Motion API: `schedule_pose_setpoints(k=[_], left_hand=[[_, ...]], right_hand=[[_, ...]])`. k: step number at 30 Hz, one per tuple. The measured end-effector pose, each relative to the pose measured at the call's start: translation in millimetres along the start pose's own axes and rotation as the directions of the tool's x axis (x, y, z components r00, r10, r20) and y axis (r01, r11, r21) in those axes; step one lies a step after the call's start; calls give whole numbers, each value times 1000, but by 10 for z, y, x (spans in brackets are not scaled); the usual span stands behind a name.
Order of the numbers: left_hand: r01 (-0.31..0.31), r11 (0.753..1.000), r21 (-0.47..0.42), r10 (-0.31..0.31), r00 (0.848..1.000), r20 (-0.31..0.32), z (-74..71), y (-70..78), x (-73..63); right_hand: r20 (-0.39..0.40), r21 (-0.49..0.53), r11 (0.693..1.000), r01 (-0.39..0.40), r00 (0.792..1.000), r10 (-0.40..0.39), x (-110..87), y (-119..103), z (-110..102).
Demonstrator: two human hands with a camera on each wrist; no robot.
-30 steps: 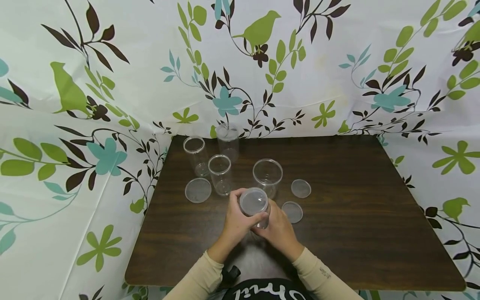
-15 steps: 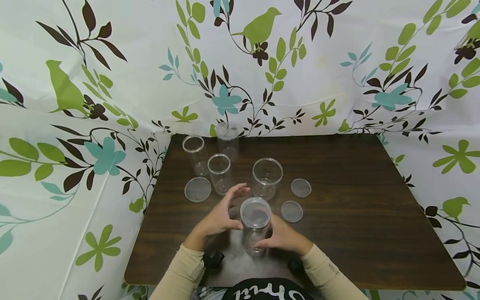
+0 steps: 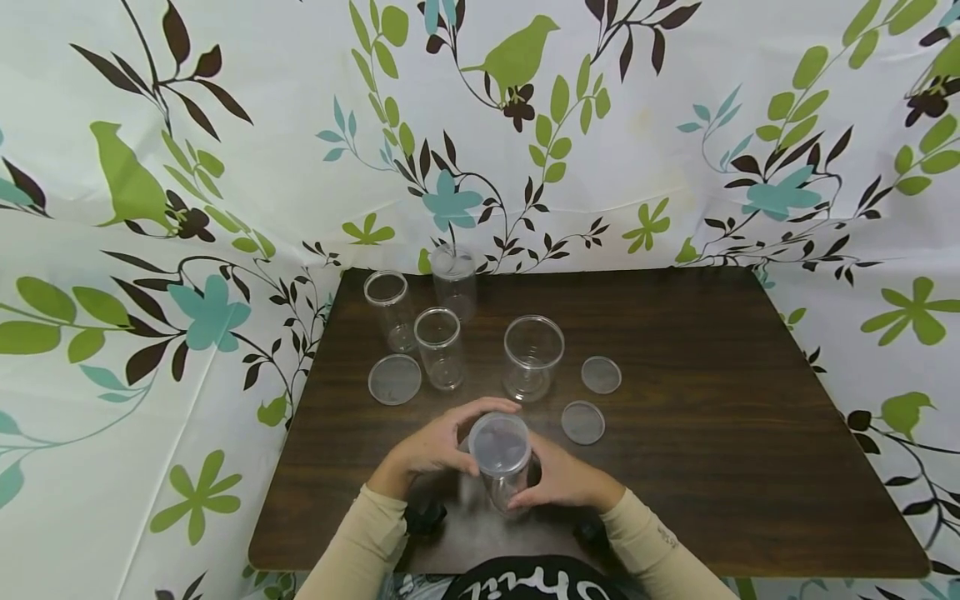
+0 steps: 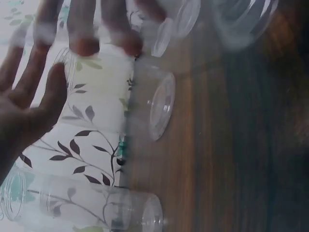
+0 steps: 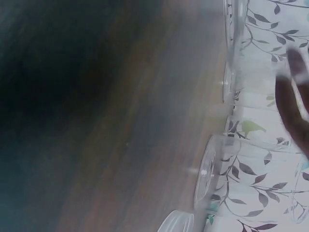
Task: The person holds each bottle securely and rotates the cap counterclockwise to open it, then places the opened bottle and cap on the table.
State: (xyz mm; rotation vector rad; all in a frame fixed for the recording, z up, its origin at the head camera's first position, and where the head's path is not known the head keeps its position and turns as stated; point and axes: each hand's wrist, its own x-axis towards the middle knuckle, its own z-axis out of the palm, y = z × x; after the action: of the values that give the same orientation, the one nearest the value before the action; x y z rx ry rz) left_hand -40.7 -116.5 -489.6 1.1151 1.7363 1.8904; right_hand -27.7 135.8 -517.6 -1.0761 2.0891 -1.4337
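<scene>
A clear jar with a translucent lid (image 3: pixel 499 443) stands slightly tilted in front of the person. The right hand (image 3: pixel 564 477) grips its side, thumb on the near face and the other fingers partly hidden behind. Around the left of the lid curves the left hand (image 3: pixel 435 446), its thumb tip at the lid's edge and its fingers reaching past the far side. In the left wrist view, the left hand's fingers (image 4: pixel 83 29) are spread apart. Bent fingers (image 5: pixel 292 104) of the right hand show at the edge of the right wrist view.
Just beyond the hands stand a wide open jar (image 3: pixel 534 360) and a narrower open jar (image 3: pixel 441 354). Two more jars (image 3: pixel 392 315) (image 3: pixel 455 287) are farther back. Flat lids (image 3: pixel 395 380) (image 3: pixel 602 375) (image 3: pixel 582 423) lie on the brown table (image 3: pixel 712 450), which meets a patterned cloth backdrop (image 3: pixel 645 167).
Both hands held the lidded jar closer to the wide jar; it was brought back toward the person. The left hand came off it, then moved in around the lid as the jar shifted slightly left.
</scene>
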Motion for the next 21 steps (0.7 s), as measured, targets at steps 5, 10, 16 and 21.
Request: schedule_pose_setpoints(k=[5,10,16,21], left_hand=[[28,997,68,-7,957,-290,204,0,45],[189,977,100,-85,772,-630,461,4,179],[275,959,61,-126,610,-782,631,-19,280],[239,966,98,-89,663,-743,606,-5,248]], right_hand=[[-249,-196,980,-21,968,-29,38,23,94],[-467,-461,881,-103,873,-142,109,48,215],[-547,-596,786,-164,800,-248,153,62,293],[-528,-536,832,-143,825,-198,140,53,271]])
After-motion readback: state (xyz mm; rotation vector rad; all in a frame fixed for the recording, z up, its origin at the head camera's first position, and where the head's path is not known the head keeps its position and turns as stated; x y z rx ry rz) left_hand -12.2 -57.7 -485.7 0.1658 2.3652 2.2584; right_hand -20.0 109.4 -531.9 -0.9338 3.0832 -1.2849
